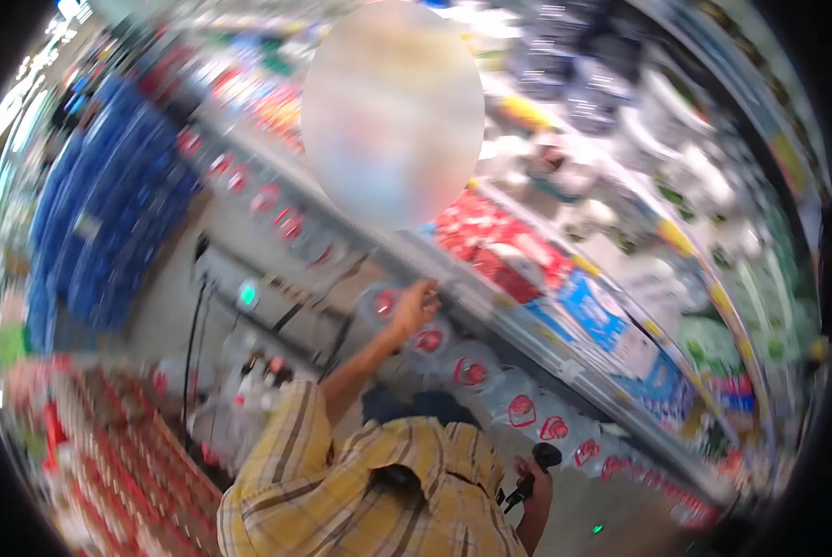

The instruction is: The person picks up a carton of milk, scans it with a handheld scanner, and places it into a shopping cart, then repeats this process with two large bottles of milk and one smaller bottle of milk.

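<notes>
My left hand (418,308) reaches out at the front edge of the shelf (490,311), over the row of large clear jugs. It looks empty, with the fingers loosely bent and somewhat blurred. Below it stands a clear jug (472,371) with a red label. Low on the right, my right hand (535,485) is closed around a black handle with a round head (547,455); its exact kind does not show. The yellow plaid shirt on my body fills the lower middle.
Red packs (500,243) and white bottles (685,186) fill the shelves. Blue wrapped bottle stacks (110,204) stand at left, red-and-brown cartons (128,455) at lower left. A dark metal frame (277,302) with a green light stands between. A blurred oval hides the upper middle.
</notes>
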`<move>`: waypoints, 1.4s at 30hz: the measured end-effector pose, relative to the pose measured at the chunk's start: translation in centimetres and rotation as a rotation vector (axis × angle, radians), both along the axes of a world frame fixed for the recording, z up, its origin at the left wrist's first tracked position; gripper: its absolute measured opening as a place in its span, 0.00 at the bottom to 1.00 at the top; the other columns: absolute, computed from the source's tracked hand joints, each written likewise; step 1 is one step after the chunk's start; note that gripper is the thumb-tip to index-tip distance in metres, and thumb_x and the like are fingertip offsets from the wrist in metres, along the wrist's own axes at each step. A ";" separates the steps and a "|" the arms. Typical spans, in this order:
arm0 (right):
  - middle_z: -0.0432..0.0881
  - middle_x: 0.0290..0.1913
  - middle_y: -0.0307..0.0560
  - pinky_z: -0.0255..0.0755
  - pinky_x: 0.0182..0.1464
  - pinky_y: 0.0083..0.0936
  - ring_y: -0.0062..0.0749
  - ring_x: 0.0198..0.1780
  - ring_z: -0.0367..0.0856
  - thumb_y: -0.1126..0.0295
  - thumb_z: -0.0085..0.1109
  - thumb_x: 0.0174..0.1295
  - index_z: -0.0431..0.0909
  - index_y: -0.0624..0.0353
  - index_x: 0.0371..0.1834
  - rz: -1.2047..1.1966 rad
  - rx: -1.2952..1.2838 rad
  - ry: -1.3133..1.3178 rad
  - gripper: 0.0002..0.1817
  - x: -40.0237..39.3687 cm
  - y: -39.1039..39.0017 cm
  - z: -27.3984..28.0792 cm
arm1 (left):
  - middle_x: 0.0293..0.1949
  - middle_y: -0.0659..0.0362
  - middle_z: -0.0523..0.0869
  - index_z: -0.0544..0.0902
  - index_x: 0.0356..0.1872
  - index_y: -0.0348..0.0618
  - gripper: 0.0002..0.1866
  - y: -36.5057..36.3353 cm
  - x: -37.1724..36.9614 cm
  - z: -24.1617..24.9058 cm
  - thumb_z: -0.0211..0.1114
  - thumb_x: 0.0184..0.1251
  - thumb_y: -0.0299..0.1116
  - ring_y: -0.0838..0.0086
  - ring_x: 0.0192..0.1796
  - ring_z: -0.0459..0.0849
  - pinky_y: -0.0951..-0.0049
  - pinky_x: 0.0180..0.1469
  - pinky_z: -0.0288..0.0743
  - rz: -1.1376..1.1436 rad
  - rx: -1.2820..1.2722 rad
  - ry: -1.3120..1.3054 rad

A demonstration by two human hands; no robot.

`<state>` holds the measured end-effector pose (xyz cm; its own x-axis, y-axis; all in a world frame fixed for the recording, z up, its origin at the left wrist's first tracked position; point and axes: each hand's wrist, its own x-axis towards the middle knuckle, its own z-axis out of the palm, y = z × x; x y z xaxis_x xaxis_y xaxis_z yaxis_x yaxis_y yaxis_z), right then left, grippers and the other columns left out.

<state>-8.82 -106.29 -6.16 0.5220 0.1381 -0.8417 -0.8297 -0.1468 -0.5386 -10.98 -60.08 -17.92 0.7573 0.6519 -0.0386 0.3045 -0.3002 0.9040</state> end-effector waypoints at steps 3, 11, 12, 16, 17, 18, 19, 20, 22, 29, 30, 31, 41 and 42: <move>0.83 0.41 0.52 0.69 0.25 0.14 0.29 0.37 0.82 0.64 0.60 0.60 0.72 0.60 0.44 0.180 -0.018 0.048 0.14 2.2 2.6 -0.8 | 0.40 0.51 0.84 0.78 0.47 0.40 0.18 -6.9 -12.7 0.4 0.65 0.53 0.27 0.61 0.43 0.84 0.65 0.46 0.78 0.209 -0.085 0.079; 0.82 0.38 0.52 0.72 0.27 0.15 0.27 0.33 0.81 0.64 0.61 0.61 0.75 0.63 0.32 0.618 -0.047 0.086 0.12 6.7 13.2 -3.1 | 0.36 0.54 0.85 0.78 0.46 0.40 0.13 -15.9 -32.2 5.5 0.63 0.59 0.27 0.66 0.39 0.85 0.69 0.42 0.77 0.627 -0.212 0.181; 0.82 0.38 0.52 0.72 0.27 0.15 0.27 0.33 0.81 0.64 0.61 0.61 0.75 0.63 0.32 0.643 -0.060 0.086 0.12 6.6 14.6 -2.9 | 0.36 0.54 0.85 0.79 0.46 0.39 0.13 -15.9 -33.8 5.4 0.63 0.59 0.27 0.67 0.38 0.85 0.70 0.41 0.78 0.756 -0.150 0.173; 0.82 0.45 0.57 0.70 0.26 0.13 0.24 0.32 0.81 0.65 0.62 0.60 0.74 0.66 0.38 0.717 -0.074 0.063 0.14 3.5 20.5 -0.4 | 0.35 0.52 0.86 0.81 0.43 0.39 0.11 -14.1 -41.0 2.5 0.63 0.58 0.26 0.69 0.36 0.85 0.71 0.39 0.78 1.201 -0.009 0.244; 0.81 0.47 0.59 0.70 0.26 0.12 0.23 0.32 0.81 0.65 0.62 0.60 0.74 0.67 0.38 0.741 -0.107 0.045 0.14 2.5 21.4 0.5 | 0.35 0.51 0.86 0.81 0.43 0.38 0.11 -13.3 -42.9 1.3 0.63 0.58 0.26 0.68 0.36 0.85 0.72 0.39 0.78 1.305 -0.029 0.283; 0.81 0.48 0.60 0.70 0.26 0.13 0.24 0.31 0.82 0.65 0.62 0.60 0.75 0.66 0.38 0.785 -0.110 0.044 0.14 2.4 21.4 -0.3 | 0.35 0.51 0.86 0.81 0.43 0.37 0.12 -12.6 -45.1 -0.9 0.64 0.57 0.27 0.67 0.36 0.85 0.71 0.40 0.78 1.343 -0.090 0.261; 0.81 0.48 0.60 0.70 0.26 0.13 0.24 0.31 0.82 0.65 0.62 0.60 0.75 0.66 0.38 0.786 -0.121 0.038 0.14 1.9 21.5 -0.5 | 0.35 0.50 0.86 0.81 0.43 0.35 0.13 -11.8 -47.3 -3.4 0.64 0.56 0.27 0.65 0.37 0.86 0.71 0.42 0.79 1.377 -0.150 0.238; 0.82 0.47 0.59 0.70 0.26 0.13 0.25 0.31 0.82 0.65 0.62 0.60 0.75 0.66 0.38 0.798 -0.121 0.045 0.13 1.3 21.6 -0.6 | 0.35 0.50 0.86 0.81 0.43 0.35 0.13 -10.8 -48.9 -5.5 0.64 0.56 0.27 0.65 0.37 0.86 0.71 0.42 0.79 1.374 -0.163 0.235; 0.82 0.46 0.59 0.69 0.26 0.14 0.25 0.32 0.82 0.66 0.62 0.60 0.75 0.66 0.38 0.800 -0.128 0.042 0.13 -0.6 22.3 0.1 | 0.39 0.47 0.85 0.79 0.45 0.32 0.18 -8.5 -51.5 -9.1 0.65 0.53 0.30 0.62 0.41 0.85 0.67 0.45 0.79 1.362 -0.325 0.265; 0.82 0.45 0.62 0.70 0.25 0.13 0.28 0.32 0.82 0.66 0.62 0.60 0.74 0.65 0.39 0.757 -0.211 0.025 0.13 -4.4 20.7 3.7 | 0.38 0.45 0.86 0.81 0.43 0.32 0.21 -2.8 -55.1 -15.8 0.68 0.47 0.34 0.59 0.40 0.85 0.64 0.43 0.77 1.438 -0.263 0.448; 0.82 0.46 0.62 0.71 0.25 0.13 0.29 0.32 0.82 0.66 0.62 0.60 0.73 0.65 0.39 0.724 -0.243 0.022 0.13 -4.5 19.9 3.7 | 0.39 0.48 0.86 0.81 0.44 0.33 0.22 -1.9 -55.6 -15.6 0.70 0.47 0.34 0.61 0.41 0.85 0.65 0.45 0.76 1.438 -0.418 0.454; 0.81 0.46 0.62 0.72 0.26 0.13 0.29 0.32 0.83 0.67 0.61 0.61 0.73 0.65 0.39 0.689 -0.273 0.020 0.13 -4.7 19.2 3.6 | 0.41 0.51 0.86 0.80 0.46 0.35 0.23 -1.5 -56.3 -16.3 0.73 0.46 0.33 0.62 0.43 0.84 0.66 0.46 0.75 1.433 -0.570 0.459; 0.83 0.42 0.60 0.70 0.22 0.13 0.30 0.32 0.83 0.67 0.62 0.59 0.72 0.67 0.44 0.707 -0.300 0.047 0.17 -8.1 21.9 5.1 | 0.36 0.56 0.86 0.82 0.42 0.35 0.19 -3.2 -59.6 -18.7 0.72 0.53 0.36 0.73 0.37 0.82 0.71 0.41 0.74 1.401 -0.644 0.058; 0.83 0.42 0.60 0.70 0.22 0.13 0.30 0.32 0.83 0.67 0.62 0.59 0.72 0.67 0.44 0.707 -0.296 0.050 0.17 -7.8 21.7 4.7 | 0.38 0.56 0.85 0.81 0.45 0.35 0.20 -3.3 -59.5 -16.8 0.72 0.53 0.36 0.73 0.38 0.82 0.71 0.42 0.74 1.317 -0.609 0.116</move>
